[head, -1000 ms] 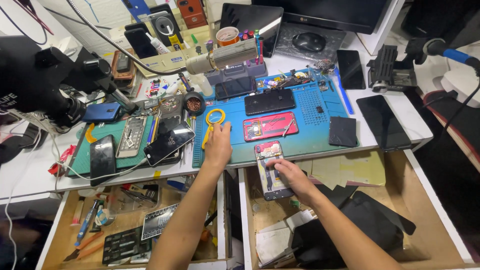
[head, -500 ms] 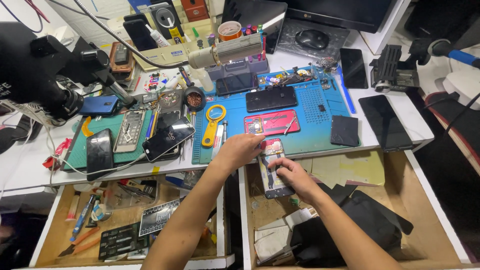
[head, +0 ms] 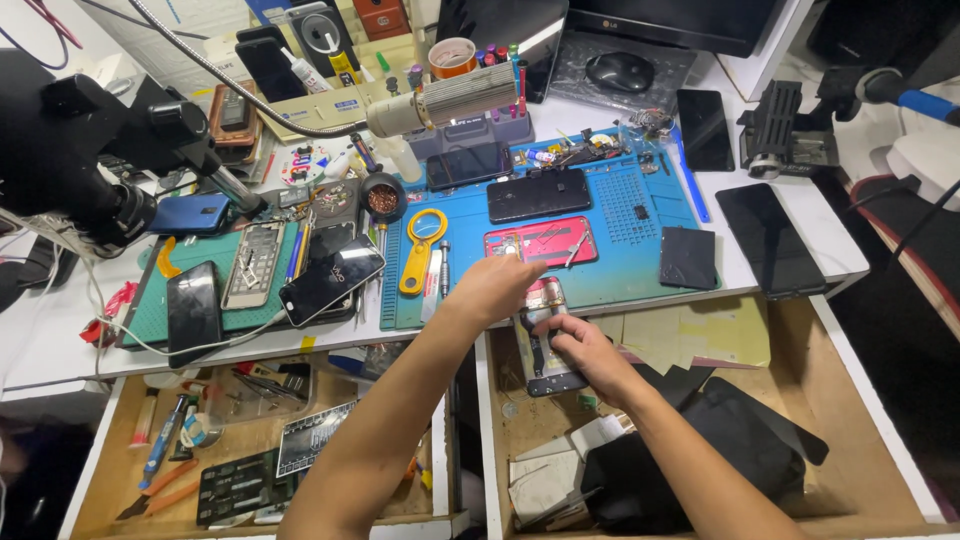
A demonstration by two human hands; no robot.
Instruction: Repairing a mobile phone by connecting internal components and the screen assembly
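- A black microscope (head: 80,150) fills the far left of the counter (head: 780,160); its left side is cut off by the frame edge.
- Below it, a green mat (head: 150,320) carries a dark phone (head: 193,310), an opened phone frame (head: 252,263) and a black phone with a pale mark (head: 330,278).
- The left drawer (head: 130,480) hangs open under the counter, holding tools and a black card of small parts (head: 235,485); the small items are too cluttered to sort out.
- On the blue mat (head: 640,270) lies a yellow loop-handled opening tool (head: 422,250), beside a slim screwdriver (head: 444,268).
- The left hand (head: 495,288) hovers at the mat's front edge, fingers curled down toward the opened phone (head: 545,340); whether they pinch anything is hidden by the hand itself.
- The opened phone sits at the counter's front edge, over the right drawer (head: 800,400), its top part covered by the left hand.
- The right hand (head: 580,352) grips the opened phone's lower half, fingers wrapped around its side.
- A red phone back (head: 540,242) lies just behind the hands, a black phone (head: 538,194) behind that.
- A small dark square pouch (head: 688,257) rests on the mat's right edge.
- A yellowish sheet (head: 690,335) lines the right drawer; black flat pieces (head: 700,450) pile below.
- A black glass panel (head: 770,240) lies at the right.
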